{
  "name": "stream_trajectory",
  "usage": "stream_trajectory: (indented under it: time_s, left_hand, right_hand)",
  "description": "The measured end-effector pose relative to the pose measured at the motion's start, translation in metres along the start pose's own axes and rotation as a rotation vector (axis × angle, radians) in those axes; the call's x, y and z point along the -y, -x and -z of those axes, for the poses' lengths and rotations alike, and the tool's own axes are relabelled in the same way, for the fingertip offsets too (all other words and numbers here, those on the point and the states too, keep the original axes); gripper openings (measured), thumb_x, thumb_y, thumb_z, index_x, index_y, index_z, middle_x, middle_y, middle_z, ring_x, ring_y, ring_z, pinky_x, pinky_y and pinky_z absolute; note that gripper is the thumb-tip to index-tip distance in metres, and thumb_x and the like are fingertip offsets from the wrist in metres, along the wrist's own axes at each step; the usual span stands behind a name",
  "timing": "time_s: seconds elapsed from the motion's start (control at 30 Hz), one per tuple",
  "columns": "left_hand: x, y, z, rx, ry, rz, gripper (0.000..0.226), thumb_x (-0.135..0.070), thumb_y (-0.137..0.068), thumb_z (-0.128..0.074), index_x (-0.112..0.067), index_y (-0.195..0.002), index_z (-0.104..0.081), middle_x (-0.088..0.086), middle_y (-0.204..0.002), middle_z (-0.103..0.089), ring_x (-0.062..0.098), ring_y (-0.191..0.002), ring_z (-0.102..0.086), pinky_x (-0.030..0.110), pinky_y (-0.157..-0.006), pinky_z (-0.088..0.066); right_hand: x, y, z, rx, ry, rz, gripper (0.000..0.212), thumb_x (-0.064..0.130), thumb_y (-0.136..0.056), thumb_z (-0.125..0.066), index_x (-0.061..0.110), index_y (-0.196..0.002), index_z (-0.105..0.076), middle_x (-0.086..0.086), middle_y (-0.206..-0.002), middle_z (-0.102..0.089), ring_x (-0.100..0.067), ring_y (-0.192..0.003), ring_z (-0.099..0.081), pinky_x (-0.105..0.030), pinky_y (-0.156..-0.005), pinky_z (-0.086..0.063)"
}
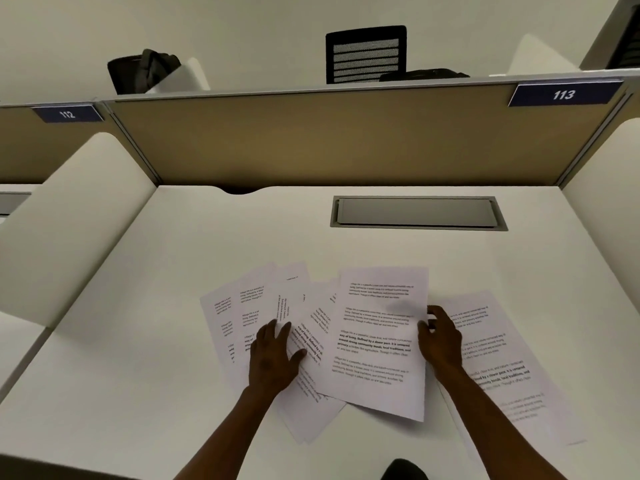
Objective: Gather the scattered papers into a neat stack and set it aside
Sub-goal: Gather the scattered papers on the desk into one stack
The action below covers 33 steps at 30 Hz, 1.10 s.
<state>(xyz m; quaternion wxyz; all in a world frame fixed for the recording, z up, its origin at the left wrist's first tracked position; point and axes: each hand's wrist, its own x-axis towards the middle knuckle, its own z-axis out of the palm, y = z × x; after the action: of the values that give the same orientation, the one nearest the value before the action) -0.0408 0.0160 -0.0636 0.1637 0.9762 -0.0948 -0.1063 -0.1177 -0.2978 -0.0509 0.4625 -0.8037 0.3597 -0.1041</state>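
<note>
Both hands work among white printed paper sheets fanned across the lower centre of the frame on a pale, smooth-topped table (166, 258). Left hand (273, 355) lies flat and open, palm down, fingers spread over the overlapping sheets of the left fan (242, 306), pressing rather than gripping. Right hand (440, 341) is loosely curled at the right edge of the topmost centre sheet (377, 341), fingertips touching that edge; whether thumb and fingers actually pinch the paper cannot be told. Beneath the right forearm, toward the lower right of the frame, further sheets (502, 375) lie apart from the main fan, only partly overlapped by it. Along the upper part of the frame runs a tan fabric divider panel (329, 140) bearing dark blue number plates, and a grey rectangular cable hatch (415, 213) is set into the table right of centre, clear of the papers. Judged from this layout, the gathering step is in progress: the sheets are drawn close but remain splayed at differing angles, and no squared stack exists yet. The next move appears to call for sweeping the left fan and the right-hand sheets inward under the centre sheet, then lifting the bundle and tapping its edges square before placing it to one side; thin sheets may slide or crease if pushed unevenly.
</note>
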Motion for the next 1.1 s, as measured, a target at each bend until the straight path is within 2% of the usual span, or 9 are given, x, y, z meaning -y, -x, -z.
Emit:
stream_trajectory:
  time_s: [0.17,0.33,0.47,0.63,0.77,0.9,1.1]
  left_hand:
    - [-0.007,-0.008,-0.002,0.083,-0.028,0.036,0.080,-0.055,-0.087,-0.062,-0.023,-0.154,-0.030,0.006,-0.160,-0.028,0.026,-0.146,-0.026,0.042,-0.120,-0.023]
    - [-0.012,-0.009,-0.002,0.084,-0.049,0.071,0.089,-0.057,-0.083,-0.066,-0.022,-0.155,-0.027,0.005,-0.155,-0.032,0.026,-0.142,-0.031,0.042,-0.116,-0.026]
    - [-0.014,-0.009,-0.001,0.074,-0.065,0.088,0.095,-0.062,-0.080,-0.065,-0.022,-0.156,-0.024,0.006,-0.150,-0.036,0.026,-0.136,-0.035,0.042,-0.114,-0.028]
    - [-0.012,-0.010,0.000,0.051,-0.060,0.107,0.084,-0.062,-0.083,-0.060,-0.021,-0.151,-0.035,0.006,-0.143,-0.042,0.026,-0.132,-0.038,0.042,-0.110,-0.031]
    - [-0.013,-0.011,0.001,0.047,-0.015,0.120,0.077,-0.059,-0.084,-0.061,-0.020,-0.147,-0.042,0.007,-0.139,-0.046,0.026,-0.130,-0.041,0.042,-0.109,-0.032]
    - [-0.018,-0.011,0.002,0.046,0.026,0.112,0.070,-0.058,-0.085,-0.062,-0.020,-0.142,-0.048,0.007,-0.137,-0.050,0.026,-0.128,-0.045,0.042,-0.108,-0.034]
    - [-0.032,-0.016,0.005,0.110,0.199,0.127,0.067,-0.055,-0.084,-0.069,-0.016,-0.137,-0.055,0.008,-0.134,-0.059,0.026,-0.124,-0.055,0.040,-0.105,-0.046]
  right_hand:
    - [-0.019,0.021,0.000,-0.008,0.008,-0.060,0.029,0.003,-0.093,-0.056,0.009,-0.121,-0.059,-0.019,-0.112,-0.068,-0.028,-0.093,-0.061,-0.030,-0.084,-0.045]
    - [-0.023,0.038,-0.009,0.010,-0.076,-0.113,0.025,0.005,-0.093,-0.057,0.015,-0.116,-0.060,-0.012,-0.106,-0.067,-0.022,-0.087,-0.058,-0.029,-0.078,-0.045]
    - [-0.025,0.052,-0.019,0.024,-0.086,-0.130,0.027,0.004,-0.093,-0.057,0.011,-0.119,-0.059,-0.008,-0.098,-0.064,-0.020,-0.084,-0.057,-0.029,-0.078,-0.044]
    - [-0.020,0.058,-0.029,0.041,-0.130,-0.159,0.026,0.005,-0.094,-0.057,0.014,-0.118,-0.058,-0.006,-0.093,-0.064,-0.016,-0.078,-0.057,-0.028,-0.074,-0.044]
    - [-0.018,0.062,-0.035,0.041,-0.133,-0.165,0.027,0.004,-0.094,-0.056,0.012,-0.120,-0.058,-0.009,-0.102,-0.066,-0.020,-0.084,-0.059,-0.029,-0.077,-0.046]
    - [-0.014,0.062,-0.038,0.025,-0.117,-0.155,0.025,0.005,-0.093,-0.057,0.011,-0.118,-0.057,-0.012,-0.104,-0.067,-0.021,-0.082,-0.059,-0.029,-0.076,-0.047]
    - [-0.013,0.066,-0.043,0.012,-0.109,-0.140,0.024,0.003,-0.093,-0.056,0.009,-0.117,-0.058,-0.013,-0.103,-0.070,-0.022,-0.082,-0.063,-0.029,-0.074,-0.050]
